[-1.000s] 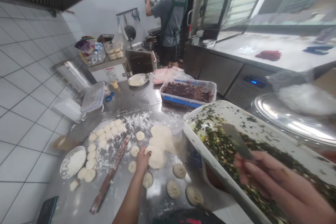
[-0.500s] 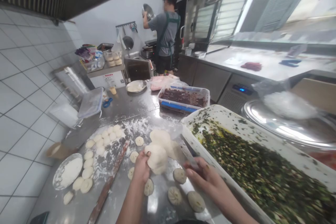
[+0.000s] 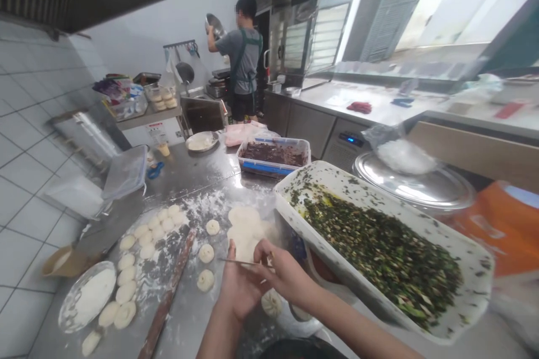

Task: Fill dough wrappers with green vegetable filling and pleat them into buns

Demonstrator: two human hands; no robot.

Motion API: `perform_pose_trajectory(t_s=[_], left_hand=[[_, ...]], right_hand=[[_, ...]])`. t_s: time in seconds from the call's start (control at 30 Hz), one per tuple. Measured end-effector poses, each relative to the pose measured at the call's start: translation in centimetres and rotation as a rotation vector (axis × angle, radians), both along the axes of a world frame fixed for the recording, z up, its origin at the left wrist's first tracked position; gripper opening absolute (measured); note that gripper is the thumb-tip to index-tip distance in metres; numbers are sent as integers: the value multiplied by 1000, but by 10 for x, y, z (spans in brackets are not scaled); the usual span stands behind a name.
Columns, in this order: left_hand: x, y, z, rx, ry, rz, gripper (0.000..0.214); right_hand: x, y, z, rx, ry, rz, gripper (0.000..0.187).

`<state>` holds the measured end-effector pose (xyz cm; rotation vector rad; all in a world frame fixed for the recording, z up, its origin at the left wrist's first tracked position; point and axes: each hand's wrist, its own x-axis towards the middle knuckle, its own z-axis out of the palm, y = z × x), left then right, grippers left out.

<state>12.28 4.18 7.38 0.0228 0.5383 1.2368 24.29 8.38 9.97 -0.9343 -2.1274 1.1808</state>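
The right hand (image 3: 286, 276) has its grip clamped on a thin metal spatula (image 3: 240, 262), tip pointing left; the left hand (image 3: 240, 291) stands open, grip apart, beside a floury dough sheet (image 3: 244, 230); both hands sit just left of the white tray (image 3: 337, 179) of dark green filling; a pleated raw bun (image 3: 272, 303) lies nearer the tray, below the right hand; a wooden rolling pin (image 3: 168, 291) lies well left of the tray.

Daylight glares from the louvred window (image 3: 393, 11), glinting on the steel platter (image 3: 415, 188) below it. The edges bend; my left hand (image 3: 240, 286) looks soft.
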Motion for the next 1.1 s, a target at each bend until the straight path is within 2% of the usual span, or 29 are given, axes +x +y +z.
perform_pose_trajectory(t_s=[0.07,0.13,0.23,0.3,0.37,0.47,0.57,0.67,0.8,0.9,1.1], left_hand=[[3,3,5,21,-35,54,35],[7,9,6,5,25,119,27],[13,16,0,-26,183,208,20],[16,17,-7,-53,309,240,21],[18,15,-14,-102,440,256,24],[20,13,-21,-163,524,259,32],[21,14,-21,-164,491,243,31],[29,16,-12,-119,442,213,26],[43,20,1,-186,483,255,25],[50,25,7,-181,419,247,23],[62,43,24,-47,269,147,23]], right_hand=[[7,-5,9,-19,31,16,9],[23,-4,23,-18,66,-10,18],[68,12,46,65,-19,-75,21],[109,29,55,164,-173,-145,21],[153,46,57,290,-397,-247,19],[210,64,50,424,-818,-362,15],[243,77,37,441,-1047,-331,19],[250,89,23,426,-1052,-279,21],[243,99,4,381,-979,-174,21],[240,98,-8,338,-898,-68,20],[239,95,-14,206,-721,77,17]])
